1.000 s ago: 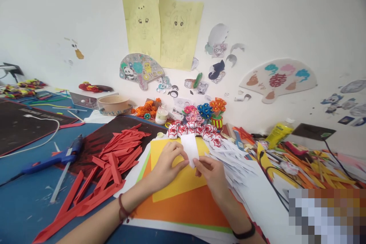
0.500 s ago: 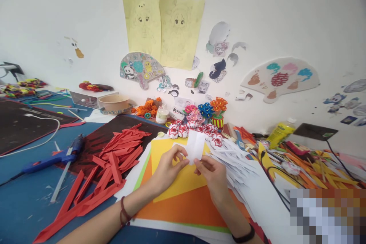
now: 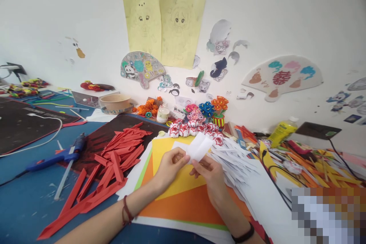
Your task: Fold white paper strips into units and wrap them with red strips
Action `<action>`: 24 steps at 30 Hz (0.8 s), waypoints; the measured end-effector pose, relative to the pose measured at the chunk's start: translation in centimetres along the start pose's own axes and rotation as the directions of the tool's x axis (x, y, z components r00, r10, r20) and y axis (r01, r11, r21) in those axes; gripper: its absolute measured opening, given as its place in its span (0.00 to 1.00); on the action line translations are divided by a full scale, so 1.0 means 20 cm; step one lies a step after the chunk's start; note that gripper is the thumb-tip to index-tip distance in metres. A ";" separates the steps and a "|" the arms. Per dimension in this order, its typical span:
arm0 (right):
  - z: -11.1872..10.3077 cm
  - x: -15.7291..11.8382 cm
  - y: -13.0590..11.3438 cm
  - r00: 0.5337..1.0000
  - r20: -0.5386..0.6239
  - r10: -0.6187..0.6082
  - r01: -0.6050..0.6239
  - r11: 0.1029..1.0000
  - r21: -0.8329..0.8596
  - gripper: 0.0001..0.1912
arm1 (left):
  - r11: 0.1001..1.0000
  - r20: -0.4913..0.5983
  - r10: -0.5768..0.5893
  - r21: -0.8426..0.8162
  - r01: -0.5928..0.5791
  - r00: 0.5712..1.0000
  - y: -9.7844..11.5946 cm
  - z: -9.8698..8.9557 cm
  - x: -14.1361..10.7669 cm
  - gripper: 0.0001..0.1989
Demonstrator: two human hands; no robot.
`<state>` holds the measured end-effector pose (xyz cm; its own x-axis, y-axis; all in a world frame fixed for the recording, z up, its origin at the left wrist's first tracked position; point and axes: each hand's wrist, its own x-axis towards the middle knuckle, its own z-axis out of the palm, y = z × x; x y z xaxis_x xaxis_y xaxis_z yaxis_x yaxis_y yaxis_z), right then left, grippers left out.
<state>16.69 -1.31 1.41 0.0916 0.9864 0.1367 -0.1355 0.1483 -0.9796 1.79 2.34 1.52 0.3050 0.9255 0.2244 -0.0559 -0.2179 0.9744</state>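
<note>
Between my two hands is a small folded piece of white paper (image 3: 201, 147), held above a stack of coloured sheets. My left hand (image 3: 172, 166) pinches its lower left corner between thumb and fingers. On its lower edge, the thumb and fingers of my right hand (image 3: 208, 171) are closed too. The paper leans to the right and shows creases. Below lie a yellow sheet (image 3: 177, 187) and an orange sheet (image 3: 183, 207). Right of my hands spreads a pile of folded white paper strips (image 3: 236, 164).
Folded red paper strips (image 3: 116, 167) lie on a dark mat at the left, beside a blue glue gun (image 3: 61, 155). Red-and-white paper balls (image 3: 184, 129) and a glue bottle (image 3: 162, 114) stand behind. At the right are a yellow bottle (image 3: 281, 133) and a black cable (image 3: 274, 171).
The white paper has tilted from upright to leaning right. My right hand has shifted slightly left along its lower edge. The whole view has moved a little.
</note>
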 end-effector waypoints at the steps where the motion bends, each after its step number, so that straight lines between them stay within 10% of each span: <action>1: 0.00 0.00 0.00 1.000 0.008 0.001 -0.001 1.000 0.001 0.13 | 1.000 -0.016 0.002 0.017 -0.001 1.000 0.00 0.00 0.00 0.16; 24: -0.03 0.01 -0.02 1.000 0.006 -0.011 0.012 0.990 -0.141 0.14 | 0.978 0.083 0.079 0.188 -0.093 0.993 0.04 -0.01 -0.01 0.18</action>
<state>17.25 -1.25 1.65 0.0875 0.9851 0.1483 0.0063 0.1483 -0.9889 1.39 2.06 2.26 0.3777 0.8765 0.2984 0.0959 -0.3575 0.9290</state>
